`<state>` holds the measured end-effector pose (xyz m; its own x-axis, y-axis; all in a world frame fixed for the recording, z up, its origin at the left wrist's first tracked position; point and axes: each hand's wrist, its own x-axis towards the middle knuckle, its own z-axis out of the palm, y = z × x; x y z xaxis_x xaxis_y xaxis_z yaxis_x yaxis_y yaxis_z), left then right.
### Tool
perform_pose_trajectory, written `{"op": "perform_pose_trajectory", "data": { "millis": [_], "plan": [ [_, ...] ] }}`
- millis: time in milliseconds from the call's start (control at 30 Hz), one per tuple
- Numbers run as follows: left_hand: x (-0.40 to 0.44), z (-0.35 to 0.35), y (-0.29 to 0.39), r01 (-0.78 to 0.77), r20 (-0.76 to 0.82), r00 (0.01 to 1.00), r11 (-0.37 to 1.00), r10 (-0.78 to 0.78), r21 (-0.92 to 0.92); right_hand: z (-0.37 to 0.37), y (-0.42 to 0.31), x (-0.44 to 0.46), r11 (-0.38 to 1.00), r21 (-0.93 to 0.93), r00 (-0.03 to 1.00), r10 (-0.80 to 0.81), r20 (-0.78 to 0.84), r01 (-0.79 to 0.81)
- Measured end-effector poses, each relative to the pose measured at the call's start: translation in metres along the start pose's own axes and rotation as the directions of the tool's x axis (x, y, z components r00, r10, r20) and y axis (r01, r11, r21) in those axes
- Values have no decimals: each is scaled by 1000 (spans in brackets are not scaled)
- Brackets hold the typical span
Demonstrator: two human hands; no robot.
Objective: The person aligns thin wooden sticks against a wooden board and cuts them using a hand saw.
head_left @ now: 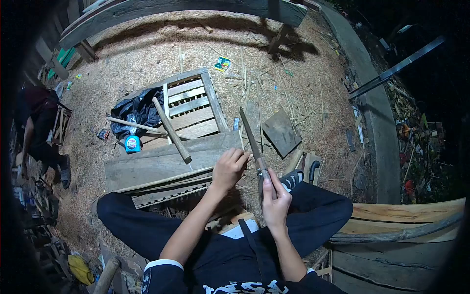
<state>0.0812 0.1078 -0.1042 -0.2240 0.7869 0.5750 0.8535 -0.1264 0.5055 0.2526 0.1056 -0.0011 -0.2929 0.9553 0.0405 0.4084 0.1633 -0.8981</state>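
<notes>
My right hand point(275, 203) is wrapped round the handle of a long knife point(251, 132), whose dark blade points up and away from me. To the left of the knife, my left hand point(229, 169) is closed with its fingertips pinched near the blade's base; what it holds, if anything, is too small to name. Just beyond my left hand lies a wide grey board point(171, 159) on a low slatted wooden frame point(191, 110). A round wooden stick point(170, 128) rests across it, near a blue tape measure point(131, 143) and a black plastic bag point(142, 108).
A square wooden plate point(282, 132) lies on the ground beyond the knife. Thin strips are scattered around it. A long beam point(186, 11) spans the top. Another person point(36, 122) is bent over at the far left. Planks point(406, 215) lie at the right.
</notes>
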Motion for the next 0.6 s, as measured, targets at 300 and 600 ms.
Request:
{"op": "perform_pose_trajectory", "data": {
  "millis": [300,600],
  "plan": [
    [-2,0,-2,11,32,999,1000,-12,25,7,1,3,996,-60,998,-60,10,61],
    [-6,1,-2,-34,57,998,997,30,68,-5,6,-13,997,-53,995,54,84,-50]
  ]
}}
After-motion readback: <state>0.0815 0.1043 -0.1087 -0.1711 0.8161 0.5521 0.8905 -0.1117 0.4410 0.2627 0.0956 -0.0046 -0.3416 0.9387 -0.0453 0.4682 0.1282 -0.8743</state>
